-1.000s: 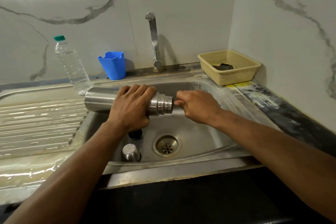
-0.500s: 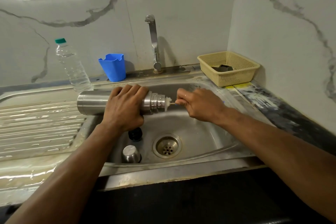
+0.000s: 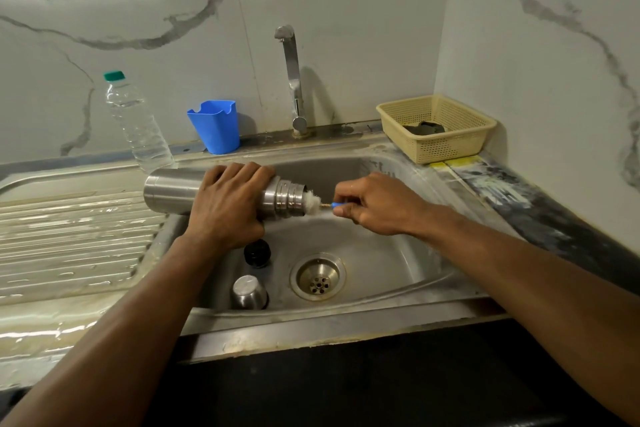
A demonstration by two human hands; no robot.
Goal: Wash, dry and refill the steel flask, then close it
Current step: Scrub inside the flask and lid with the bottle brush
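We hold the steel flask (image 3: pixel 173 189) on its side over the sink (image 3: pixel 388 253), so its long way runs from left to right, like a log. Our left hand (image 3: pixel 225 206) is wrapped tight around its middle, and its open mouth points to the right, straight at our right hand (image 3: pixel 377 203). Our right hand pinches the thin blue handle of a bottle brush (image 3: pixel 313 202), just to the right of the mouth. The white fluffy end of the brush sits right at the mouth, partly inside. The brush lies in one line with the flask, so we think the next push or pull has to go straight along that line, left or right, or the wire may bend on the rim. Our right hand is the nearer one to the mouth. Below our left hand, down in the sink, a black stopper (image 3: pixel 257 252) and a small steel cup (image 3: pixel 249 293) wait near the drain (image 3: pixel 318 277). Beyond our hands stands the tap (image 3: pixel 292 80), with a blue cup (image 3: pixel 215 126) and a water bottle (image 3: pixel 136 121) to its left, and a basket (image 3: pixel 460 146) beyond our right hand. The ribbed draining board (image 3: pixel 69 246) to the left of our left hand looks wet.
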